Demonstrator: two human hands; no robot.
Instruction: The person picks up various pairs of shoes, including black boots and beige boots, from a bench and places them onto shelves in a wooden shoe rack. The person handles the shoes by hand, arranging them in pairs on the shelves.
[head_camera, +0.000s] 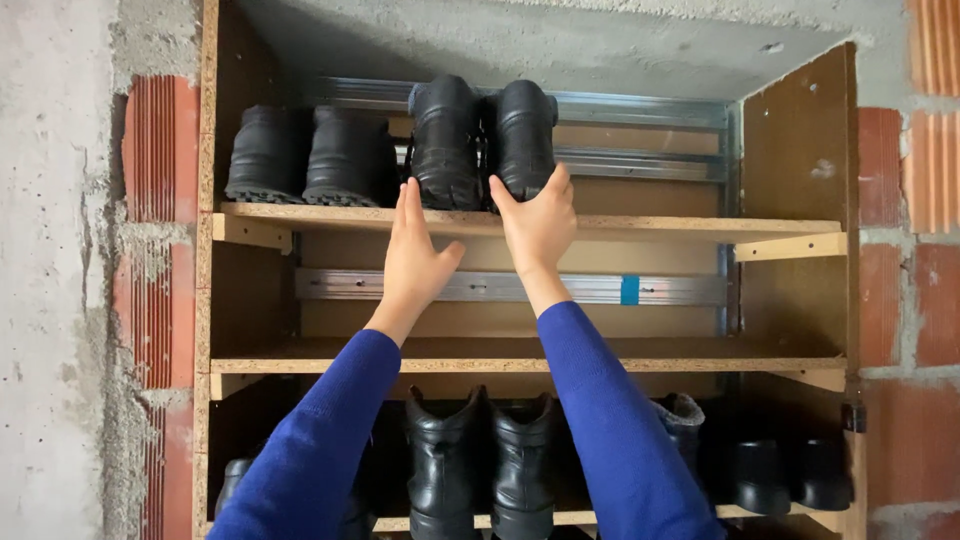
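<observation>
- A pair of black boots (485, 140) stands toes-out at the front edge of the top shelf (700, 228), near its middle.
- My right hand (538, 225) has its grip closed around the right boot's toe.
- My left hand (415, 255) lies open, fingertips touching the left boot's toe.
- Another black pair (310, 155) sits beside them, toward the shelf's left end.
- More boots (480, 460) fill the bottom shelf.

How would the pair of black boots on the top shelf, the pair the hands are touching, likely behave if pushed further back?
The pair of black boots looks thick and stiff, so it would probably keep its shape. Its chunky soles may drag on the rough chipboard top shelf rather than slide. With the left hand and right hand low at the heels, the tall boots seem unlikely to tip.
</observation>
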